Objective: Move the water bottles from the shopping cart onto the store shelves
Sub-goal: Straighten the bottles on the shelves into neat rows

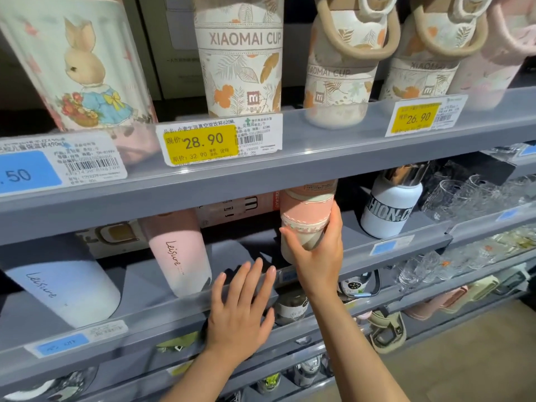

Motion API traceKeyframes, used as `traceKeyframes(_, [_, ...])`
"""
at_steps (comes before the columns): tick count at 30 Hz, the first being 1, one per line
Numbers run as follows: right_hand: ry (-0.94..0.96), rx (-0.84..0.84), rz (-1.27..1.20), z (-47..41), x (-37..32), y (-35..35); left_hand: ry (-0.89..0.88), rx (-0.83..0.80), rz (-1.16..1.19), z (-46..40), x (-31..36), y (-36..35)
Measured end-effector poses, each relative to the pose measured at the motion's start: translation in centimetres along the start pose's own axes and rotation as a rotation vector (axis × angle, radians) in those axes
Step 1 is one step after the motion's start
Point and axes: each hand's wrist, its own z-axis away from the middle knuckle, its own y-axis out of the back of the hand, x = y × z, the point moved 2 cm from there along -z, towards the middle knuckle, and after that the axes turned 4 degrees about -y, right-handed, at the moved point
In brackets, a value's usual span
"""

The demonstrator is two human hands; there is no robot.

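Note:
A cream bottle with a pink sleeve (306,211) stands at the front of the second grey shelf (406,253), its top hidden behind the shelf above. My right hand (317,250) grips its lower half, thumb on the left and fingers on the right. With fingers straight and spread, my left hand (240,309) lies flat against the front lip of the same shelf, just left of the bottle, holding nothing. The shopping cart is out of view.
A pink "Leisure" bottle (179,250) and a pale blue one (63,285) stand to the left, a white bottle (390,207) to the right. Floral XIAOMAI cups (239,56) and a rabbit cup (84,65) fill the upper shelf. Glassware (470,195) sits far right.

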Motion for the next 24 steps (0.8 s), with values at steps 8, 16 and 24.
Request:
traceKeyframes(8, [-0.068,0.191,0.054,0.9,-1.1,-0.5,-0.023,-0.067,0.071,0.2,-0.2,0.5])
traceKeyframes(16, [0.05,-0.046,0.061,0.7,0.8,1.1,0.04,-0.019,0.124,-0.2,-0.2,0.9])
traceKeyframes(24, [0.22,-0.385,-0.036,-3.1,2.2,3.4,0.272,0.085,0.158,-1.7,1.8,1.8])
